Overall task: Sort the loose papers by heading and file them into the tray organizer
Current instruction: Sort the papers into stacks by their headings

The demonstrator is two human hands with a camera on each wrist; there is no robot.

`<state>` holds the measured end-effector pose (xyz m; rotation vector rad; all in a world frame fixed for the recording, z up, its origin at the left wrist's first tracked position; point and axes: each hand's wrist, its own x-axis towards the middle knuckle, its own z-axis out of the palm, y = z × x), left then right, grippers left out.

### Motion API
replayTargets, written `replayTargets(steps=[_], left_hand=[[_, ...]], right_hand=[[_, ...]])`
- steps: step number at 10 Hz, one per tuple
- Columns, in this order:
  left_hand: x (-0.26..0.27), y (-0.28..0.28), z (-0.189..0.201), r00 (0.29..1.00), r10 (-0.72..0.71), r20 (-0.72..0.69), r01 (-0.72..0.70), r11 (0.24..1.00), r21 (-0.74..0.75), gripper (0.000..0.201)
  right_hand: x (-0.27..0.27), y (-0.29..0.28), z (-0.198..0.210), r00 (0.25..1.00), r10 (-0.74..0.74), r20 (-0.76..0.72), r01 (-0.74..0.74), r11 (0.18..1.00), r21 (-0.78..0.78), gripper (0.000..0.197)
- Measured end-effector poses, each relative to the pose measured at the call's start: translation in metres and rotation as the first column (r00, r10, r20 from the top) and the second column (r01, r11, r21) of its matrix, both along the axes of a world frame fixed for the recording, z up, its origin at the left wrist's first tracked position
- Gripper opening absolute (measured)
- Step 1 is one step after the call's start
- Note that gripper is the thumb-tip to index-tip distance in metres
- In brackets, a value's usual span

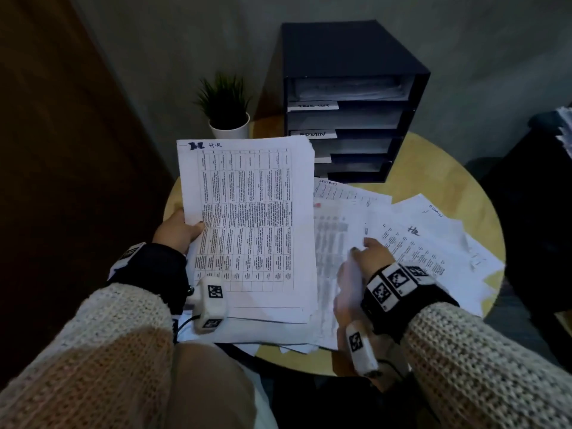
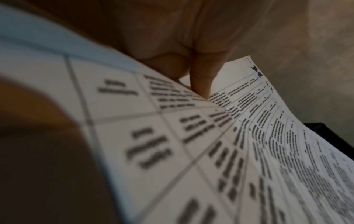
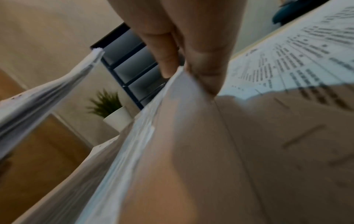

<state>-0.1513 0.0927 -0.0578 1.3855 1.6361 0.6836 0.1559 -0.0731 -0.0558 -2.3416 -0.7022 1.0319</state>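
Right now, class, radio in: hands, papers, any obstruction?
Left hand holds HR stack raised. Right hand pinches loose sheet from table pile. Organizer unobstructed behind.

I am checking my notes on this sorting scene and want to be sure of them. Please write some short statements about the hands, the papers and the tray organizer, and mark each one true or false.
1. The left hand holds a stack of papers whose top sheet is headed "H.R". True.
2. The right hand rests idle on its lap. False: it pinches a loose sheet from the spread on the table.
3. The tray organizer is white. False: it is dark.
4. A potted plant stands left of the organizer. True.
5. One organizer label reads "ADMIN". True.
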Motion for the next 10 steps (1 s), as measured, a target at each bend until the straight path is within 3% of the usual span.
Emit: replayTargets(steps=[1, 3, 4, 5, 6, 7, 8, 9, 10], left_hand=[[0.013, -0.016, 0.016, 0.997, -0.029, -0.068, 0.027, 0.999, -0.02, 0.043], [0.028, -0.026, 0.022, 0.975, -0.086, -0.204, 0.084, 0.996, -0.018, 0.045], [0.037, -0.035, 0.024, 0.968, -0.091, -0.234, 0.094, 0.996, -0.002, 0.041], [0.039, -0.043, 0.023, 0.968, -0.082, -0.237, 0.082, 0.997, -0.011, 0.04], [0.036, -0.045, 0.019, 0.97, -0.061, -0.234, 0.061, 0.998, -0.005, 0.041], [0.031, -0.045, 0.02, 0.975, -0.029, -0.219, 0.032, 0.999, 0.01, 0.041], [0.027, -0.042, 0.022, 0.977, -0.005, -0.212, 0.013, 0.999, 0.034, 0.043], [0.025, -0.042, 0.026, 0.976, 0.003, -0.217, 0.007, 0.999, 0.046, 0.046], [0.025, -0.044, 0.03, 0.977, -0.001, -0.214, 0.014, 0.998, 0.059, 0.045]], right_hand=[[0.0, 0.002, -0.002, 0.985, -0.011, -0.171, 0.025, 0.996, 0.084, 0.041], [0.036, -0.021, 0.002, 0.973, -0.23, -0.007, 0.23, 0.973, 0.034, 0.038], [0.032, -0.021, 0.007, 0.958, -0.244, -0.154, 0.244, 0.97, -0.019, 0.041], [0.021, -0.017, 0.011, 0.973, -0.195, -0.121, 0.183, 0.978, -0.102, 0.051], [0.019, -0.015, 0.007, 0.999, -0.018, 0.035, 0.024, 0.984, -0.179, 0.042], [0.031, -0.023, 0.012, 0.987, -0.004, 0.162, 0.027, 0.99, -0.138, 0.025], [0.055, -0.029, 0.015, 0.948, -0.03, 0.318, 0.057, 0.995, -0.077, 0.03], [0.079, -0.039, 0.032, 0.928, -0.352, 0.123, 0.334, 0.932, 0.142, 0.029], [0.105, -0.046, 0.043, 0.895, -0.372, 0.246, 0.341, 0.926, 0.16, 0.03]])
